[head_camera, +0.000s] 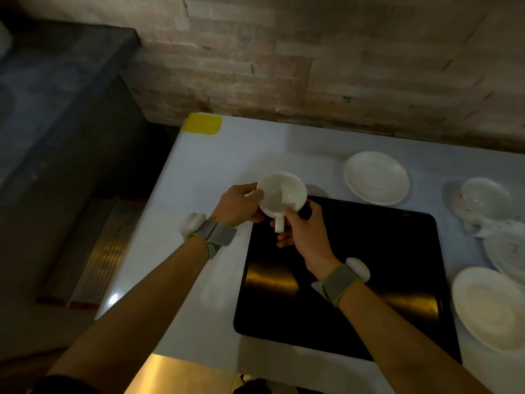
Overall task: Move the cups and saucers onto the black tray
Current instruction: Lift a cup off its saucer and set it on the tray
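A white cup [279, 191] is held above the far left corner of the black tray [369, 265], its handle pointing toward me. My left hand [238, 206] grips the cup's left rim and side. My right hand [305, 234] holds it at the handle and right side. One white saucer [376, 177] lies on the table beyond the tray. A second cup [485, 200] stands at the right on a saucer. Two more saucers [491, 308] [508, 251] lie at the right edge. The tray holds nothing.
The white table [204, 172] has a yellow tape patch [203, 123] at its far left corner. A brick wall [312, 58] runs behind it. A dark counter [56, 109] stands to the left, across a gap.
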### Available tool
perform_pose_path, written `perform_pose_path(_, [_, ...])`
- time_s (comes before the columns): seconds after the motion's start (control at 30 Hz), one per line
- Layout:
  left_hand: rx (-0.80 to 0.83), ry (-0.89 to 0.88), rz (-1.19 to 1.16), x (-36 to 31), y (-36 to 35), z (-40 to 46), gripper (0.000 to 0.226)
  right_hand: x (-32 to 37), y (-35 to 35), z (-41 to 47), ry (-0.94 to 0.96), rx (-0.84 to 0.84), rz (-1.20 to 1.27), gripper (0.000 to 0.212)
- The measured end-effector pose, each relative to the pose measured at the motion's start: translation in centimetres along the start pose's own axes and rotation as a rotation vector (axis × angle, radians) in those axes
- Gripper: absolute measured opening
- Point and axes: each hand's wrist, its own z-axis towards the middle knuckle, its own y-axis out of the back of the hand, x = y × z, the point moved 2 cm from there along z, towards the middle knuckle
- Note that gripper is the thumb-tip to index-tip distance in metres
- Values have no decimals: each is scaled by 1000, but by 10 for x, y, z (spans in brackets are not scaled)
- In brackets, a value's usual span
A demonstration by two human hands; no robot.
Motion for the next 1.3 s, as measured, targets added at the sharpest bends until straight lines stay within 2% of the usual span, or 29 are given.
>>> perform_pose_path(0.7, [-9, 24, 63, 10, 0, -9, 43, -19, -3, 0, -11, -5, -17, 55])
perform_pose_path(0.83, [-29, 6, 135, 8, 0, -10, 46, -17, 1, 0, -5, 7, -117, 54])
perform_pose_path(0.9, [-78, -40, 219, 1, -3, -13, 46, -13, 13, 0, 30, -1, -207, 56])
perform_pose_path(0.97, [-176, -137, 298, -6, -4, -17, 37, -7, 25, -1, 58, -5, -233, 53])
perform_pose_path(1.1, [-328, -365, 502, -21, -10, -23, 22, 7, 53, -6, 127, -60, -233, 33])
perform_pose_path(1.17, [-305, -426, 508, -33, -23, -24, 19, 14, 75, -11, 164, -98, -220, 26])
perform_pose_path(1.3, [-147, -519, 431, -61, -58, -28, 22, 20, 120, -19, 236, -176, -216, 19])
